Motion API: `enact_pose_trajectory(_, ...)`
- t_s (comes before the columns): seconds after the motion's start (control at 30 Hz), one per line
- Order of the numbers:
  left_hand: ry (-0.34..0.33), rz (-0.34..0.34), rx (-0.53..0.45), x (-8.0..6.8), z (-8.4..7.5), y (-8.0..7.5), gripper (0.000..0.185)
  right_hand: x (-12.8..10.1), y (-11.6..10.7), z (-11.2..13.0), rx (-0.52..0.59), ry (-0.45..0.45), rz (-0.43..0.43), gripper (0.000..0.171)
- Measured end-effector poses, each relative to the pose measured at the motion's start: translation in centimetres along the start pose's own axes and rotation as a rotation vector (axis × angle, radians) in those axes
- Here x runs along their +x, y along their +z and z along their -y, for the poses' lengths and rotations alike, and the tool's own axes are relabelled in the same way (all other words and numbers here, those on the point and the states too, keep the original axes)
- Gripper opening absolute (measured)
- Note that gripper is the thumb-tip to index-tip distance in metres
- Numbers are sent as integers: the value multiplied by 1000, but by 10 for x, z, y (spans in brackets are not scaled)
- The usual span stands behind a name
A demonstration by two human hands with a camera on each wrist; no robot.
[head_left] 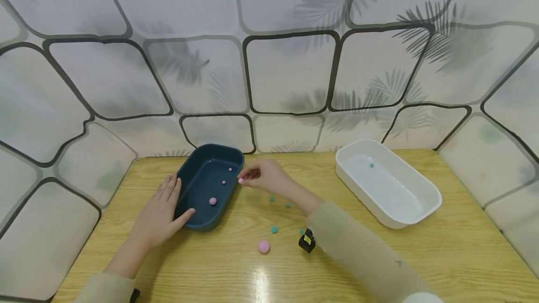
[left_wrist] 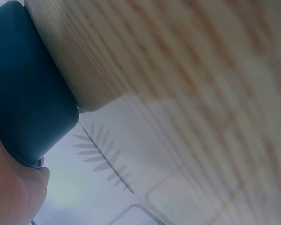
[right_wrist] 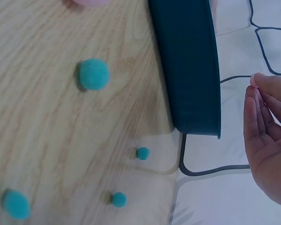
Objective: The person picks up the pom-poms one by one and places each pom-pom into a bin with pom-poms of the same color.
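Pale wooden table (head_left: 463,247), leaf-patterned panelled wall (head_left: 290,74), glare on tabletop

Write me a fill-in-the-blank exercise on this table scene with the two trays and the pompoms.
1. The right hand pinches a small ____ pompom at the rim of the dark blue tray.
2. The left hand rests against the ____ tray.
3. The white tray holds one small ____ pompom.
4. The large pink pompom on the table lies ____ both trays.

Missing words: pink; dark blue; teal; outside
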State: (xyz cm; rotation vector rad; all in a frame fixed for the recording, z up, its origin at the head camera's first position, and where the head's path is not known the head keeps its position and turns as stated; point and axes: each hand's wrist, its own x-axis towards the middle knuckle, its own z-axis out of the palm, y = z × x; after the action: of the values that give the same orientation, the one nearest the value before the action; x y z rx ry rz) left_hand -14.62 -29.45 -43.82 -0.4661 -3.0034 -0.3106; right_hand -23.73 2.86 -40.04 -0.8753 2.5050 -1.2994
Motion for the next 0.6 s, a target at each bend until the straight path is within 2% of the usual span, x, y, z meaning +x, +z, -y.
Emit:
enact_pose_trajectory(0.23,0,1,-2,0,1,1,95,14,2,5,-25,-11,10,16)
enact_pose_trajectory(0.6,-5,-8,14,2,1,1,96,36,9,10,11,-22,-11,17)
